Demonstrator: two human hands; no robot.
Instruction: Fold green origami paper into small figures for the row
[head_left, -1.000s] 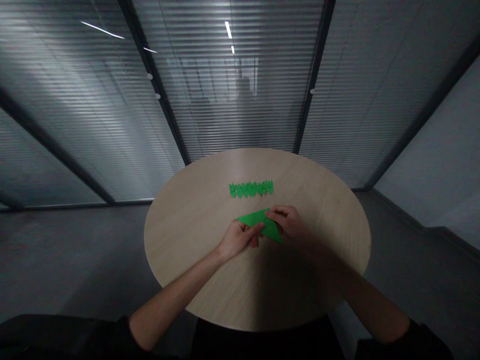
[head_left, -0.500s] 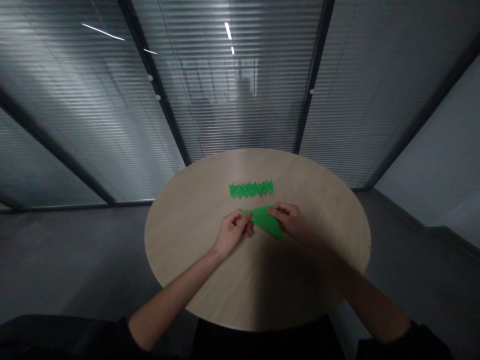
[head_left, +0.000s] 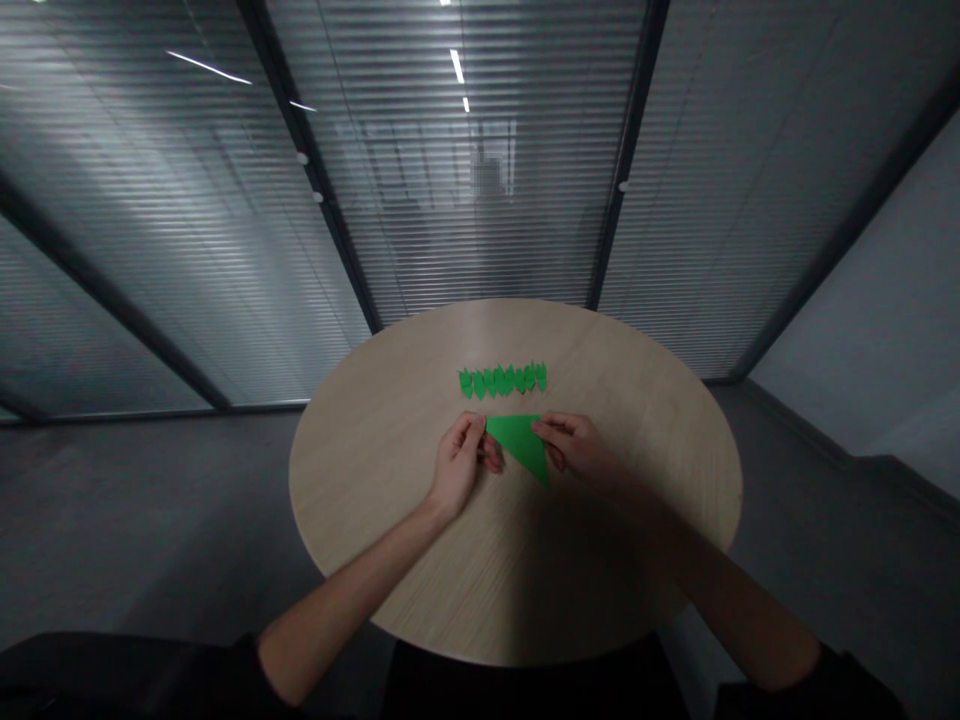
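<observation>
A triangular piece of folded green paper [head_left: 519,438] is held between my two hands over the table. My left hand [head_left: 459,462] pinches its left corner with thumb and fingers. At the upper right corner, my right hand [head_left: 576,442] grips the paper between thumb and fingertips. One point of the triangle hangs down toward me, just left of the right hand's fingers. Beyond the hands, several small green folded paper pieces [head_left: 504,380] lie side by side in a row on the tabletop.
The round wooden table [head_left: 375,430] stands before a glass partition with blinds [head_left: 480,250]. A pale wall [head_left: 877,270] rises on the right, and grey floor [head_left: 150,510] surrounds the table. Shadow covers the near right part of the tabletop.
The paper triangle has turned and shifted slightly left, so its top edge now lies level and its lower point sits farther left. Both hands still grip it; the row is unchanged.
</observation>
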